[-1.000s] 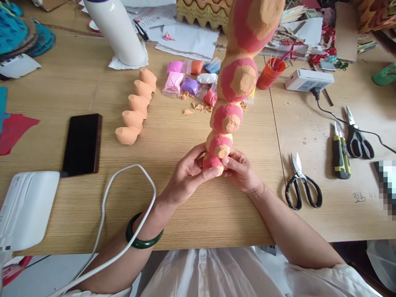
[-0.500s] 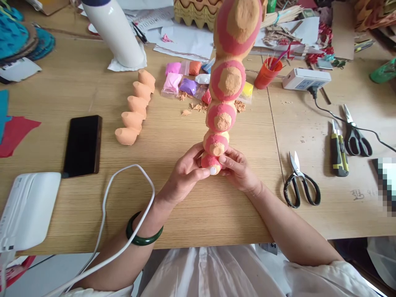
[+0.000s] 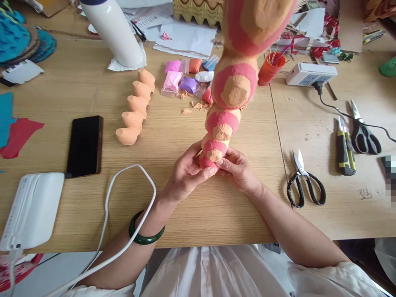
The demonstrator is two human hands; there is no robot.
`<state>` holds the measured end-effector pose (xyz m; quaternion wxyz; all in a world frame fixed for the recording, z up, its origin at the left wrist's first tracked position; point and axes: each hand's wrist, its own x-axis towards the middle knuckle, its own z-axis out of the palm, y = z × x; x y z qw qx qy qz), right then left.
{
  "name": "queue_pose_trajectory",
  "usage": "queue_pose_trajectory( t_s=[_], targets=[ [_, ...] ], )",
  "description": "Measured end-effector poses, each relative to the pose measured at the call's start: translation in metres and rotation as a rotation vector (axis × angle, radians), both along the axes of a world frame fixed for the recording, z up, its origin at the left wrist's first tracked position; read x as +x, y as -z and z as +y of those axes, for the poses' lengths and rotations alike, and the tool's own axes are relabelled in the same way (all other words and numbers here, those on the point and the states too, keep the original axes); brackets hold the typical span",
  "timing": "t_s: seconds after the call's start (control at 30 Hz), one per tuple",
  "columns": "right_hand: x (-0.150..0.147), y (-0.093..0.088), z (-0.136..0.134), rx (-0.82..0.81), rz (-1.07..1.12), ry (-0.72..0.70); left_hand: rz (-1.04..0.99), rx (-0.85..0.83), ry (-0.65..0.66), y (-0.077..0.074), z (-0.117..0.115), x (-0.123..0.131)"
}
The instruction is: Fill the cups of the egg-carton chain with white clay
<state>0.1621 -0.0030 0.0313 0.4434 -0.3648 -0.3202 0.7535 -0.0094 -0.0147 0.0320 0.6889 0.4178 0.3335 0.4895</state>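
Head cam, looking down at my own two hands: I've got this lumpy pink-and-orange strip (image 3: 235,93) by its near end, up above the tabletop (image 3: 167,136). My left fingers (image 3: 202,176) are pinching the lowest bump from the left, thumb laid across the front of it and the others curled around the side and partly hidden behind. My right fingers (image 3: 228,166) pinch that same bump from the right, thumb tip pressed on its edge, just beside the left thumb but not quite touching it as far as I can tell. All the rest of the strip sticks up and away past my fingertips, bump after bump, looking bigger toward the top until it runs out of frame. Each bump I can see has pink around an orange patch, except the lowest, where my thumbs cover a lot.

Off to the left, a plain orange five-bump strip (image 3: 135,108) lies on the wood, with a black phone (image 3: 84,146) beside it. Behind my piece there are colored clay-looking packets (image 3: 188,84), partly blocked by it, plus orange scraps (image 3: 198,106). Black-handled scissors (image 3: 305,177) sit to the right of my right hand, open a bit.
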Motion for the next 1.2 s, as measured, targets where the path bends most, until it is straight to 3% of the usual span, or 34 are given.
queue_pose_trajectory(
  t_s=[0.27,0.53,0.87,1.2],
  targets=[
    [0.003,0.0,0.001,-0.024,0.037,-0.002,-0.194,-0.045,0.095,-0.008,0.003,0.0],
    [0.006,-0.003,0.005,-0.002,0.112,-0.057,-0.088,0.09,0.17,-0.009,0.0,-0.004],
    [0.006,-0.002,0.004,0.004,0.078,-0.076,0.013,0.035,0.081,-0.013,-0.004,-0.001],
    [0.007,-0.002,0.003,0.008,0.078,-0.081,-0.018,0.04,0.066,-0.012,-0.004,0.001]
  ],
)
